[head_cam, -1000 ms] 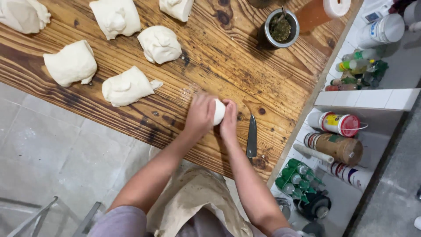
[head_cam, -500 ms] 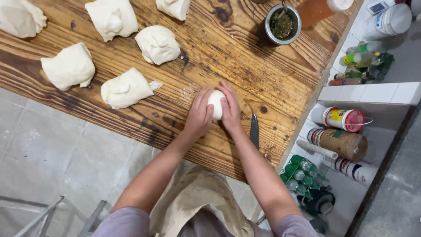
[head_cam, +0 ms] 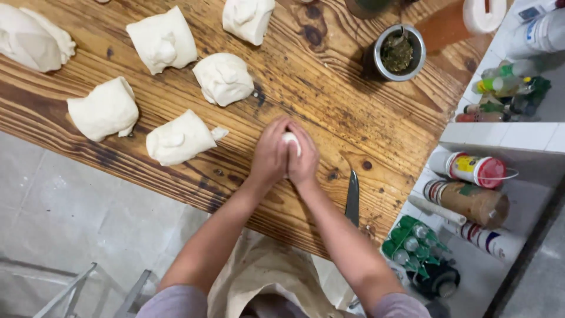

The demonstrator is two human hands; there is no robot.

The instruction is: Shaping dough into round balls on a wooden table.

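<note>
Both hands are cupped together around a small, smooth white ball of dough near the front edge of the counter, a plank of dark-grained, knotted wood with scorched-looking streaks. The left hand and right hand press palm to palm, so only the top of the ball shows between the fingers. To the left lie soft, lumpy, roughly squared dough pieces, matte and pale. A slim metal knife rests just beside the right forearm. Farther back stands a round metal cup filled with green herb.
</note>
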